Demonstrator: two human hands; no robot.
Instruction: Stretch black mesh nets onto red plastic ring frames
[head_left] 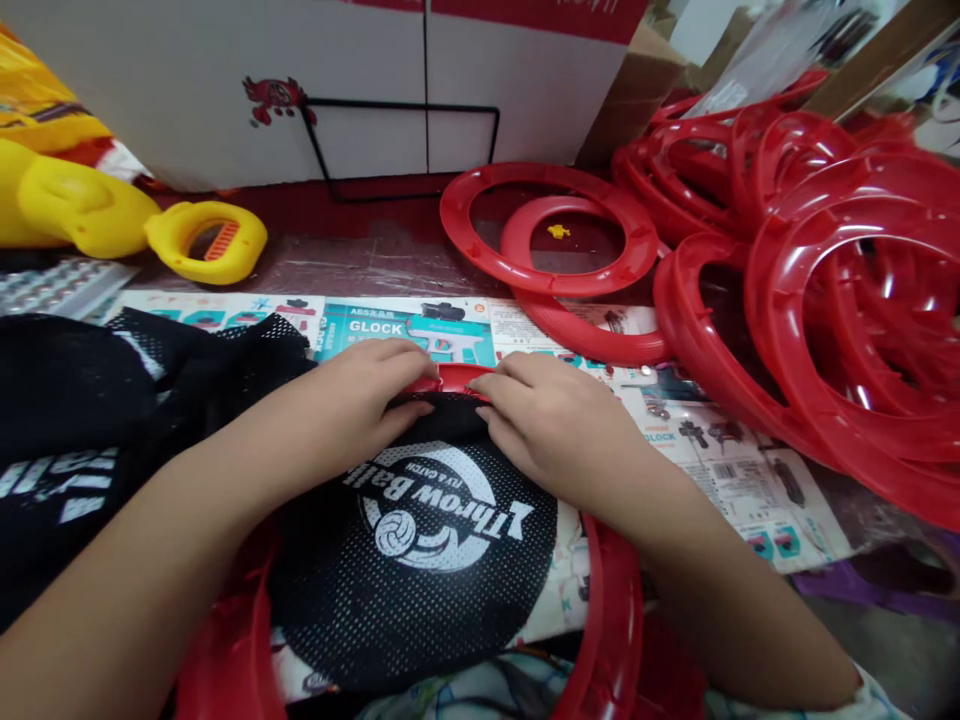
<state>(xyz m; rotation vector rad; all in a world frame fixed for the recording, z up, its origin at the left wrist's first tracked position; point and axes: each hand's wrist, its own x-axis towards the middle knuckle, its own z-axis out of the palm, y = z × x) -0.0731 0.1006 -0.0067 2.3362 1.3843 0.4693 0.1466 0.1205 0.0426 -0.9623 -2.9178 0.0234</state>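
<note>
Bare forearms (724, 565): left hand (364, 392) and right hand (555, 425) pinch perforated mesh (409, 615) against glossy ring (616, 620).

The left hand (367, 395) and right hand (551, 425) cover parts of the far rim of the red ring (616, 610); the forearms (202, 500) hide stretches of its sides, and its near part is cut off below. Left of the left hand, black fabric (45, 400) runs out of view; right of the right hand, piled red rings (781, 340) do too. Beyond that hand, a yellow scrap (558, 231) is too small to identify.
</note>
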